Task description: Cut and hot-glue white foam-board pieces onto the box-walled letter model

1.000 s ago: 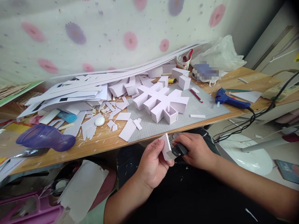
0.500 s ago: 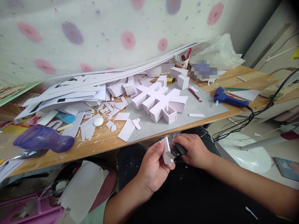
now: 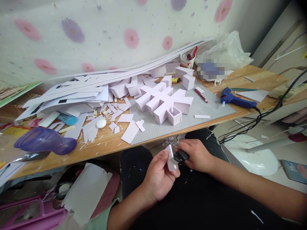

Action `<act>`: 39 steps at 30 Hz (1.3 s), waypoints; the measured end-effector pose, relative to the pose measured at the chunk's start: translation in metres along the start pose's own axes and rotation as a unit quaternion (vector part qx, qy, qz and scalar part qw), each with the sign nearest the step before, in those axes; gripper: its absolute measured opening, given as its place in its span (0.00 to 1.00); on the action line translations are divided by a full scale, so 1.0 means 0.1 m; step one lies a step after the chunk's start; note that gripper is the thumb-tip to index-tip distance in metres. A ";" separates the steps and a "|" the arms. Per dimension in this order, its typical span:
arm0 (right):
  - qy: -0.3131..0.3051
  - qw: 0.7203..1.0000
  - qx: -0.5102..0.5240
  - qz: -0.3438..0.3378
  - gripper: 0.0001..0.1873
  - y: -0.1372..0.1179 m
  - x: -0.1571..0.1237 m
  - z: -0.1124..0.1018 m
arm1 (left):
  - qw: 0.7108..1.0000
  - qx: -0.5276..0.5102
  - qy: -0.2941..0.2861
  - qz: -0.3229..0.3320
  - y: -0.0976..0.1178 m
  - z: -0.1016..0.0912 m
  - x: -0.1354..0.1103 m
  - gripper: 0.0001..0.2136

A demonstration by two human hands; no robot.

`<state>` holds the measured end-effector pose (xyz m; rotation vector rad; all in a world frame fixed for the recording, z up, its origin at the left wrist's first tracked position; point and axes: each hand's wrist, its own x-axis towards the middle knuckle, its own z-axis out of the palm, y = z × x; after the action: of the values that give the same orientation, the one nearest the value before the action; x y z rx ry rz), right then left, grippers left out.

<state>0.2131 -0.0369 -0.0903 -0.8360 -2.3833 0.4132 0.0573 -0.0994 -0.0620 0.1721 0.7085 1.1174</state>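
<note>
Between thumb and fingers, my left hand [image 3: 159,177] pinches a small white foam board piece [image 3: 170,161] above my lap. My right hand [image 3: 196,154] is wrapped round a black utility knife [image 3: 181,156], whose front end meets the piece's right face; the blade itself is hard to make out. Beyond my hands, a white foam board model [image 3: 160,100] with several box-like arms lies on the grey cutting mat [image 3: 213,107]. Another angled white block [image 3: 188,81] stands at the mat's back edge.
A blue glue gun [image 3: 236,99] with a trailing cable lies on the right of the wooden table [image 3: 96,153]. A red pen [image 3: 200,95] rests on the mat. Board scraps [image 3: 91,129], stacked sheets [image 3: 69,92] and a purple translucent container [image 3: 45,140] fill the left.
The knife has shifted slightly down and left against the foam board piece, which has tilted a little. Both hands keep their holds. The view has moved slightly.
</note>
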 end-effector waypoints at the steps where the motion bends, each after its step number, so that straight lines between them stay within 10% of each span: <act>1: -0.002 1.000 -0.003 0.010 0.05 0.02 -0.01 0.02 | 1.000 -0.003 -0.003 -0.007 -0.01 -0.01 0.00 0.10; 17: -0.092 0.993 -0.008 0.075 0.03 0.12 -0.08 0.14 | 0.999 -0.030 0.013 -0.032 -0.14 -0.13 0.04 0.09; 26: -0.135 0.966 -0.006 0.219 0.03 0.44 -0.18 0.38 | 0.999 -0.018 0.010 -0.044 -0.19 -0.14 0.05 0.12; 39: -0.083 0.928 0.280 0.230 0.19 0.27 -0.05 0.13 | 0.989 0.118 0.084 0.044 -0.06 -0.12 0.10 0.14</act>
<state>0.2207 -0.0210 -0.1150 -1.0980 -2.0103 1.3255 0.0573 -0.0961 -0.0791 0.3152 0.9911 1.1396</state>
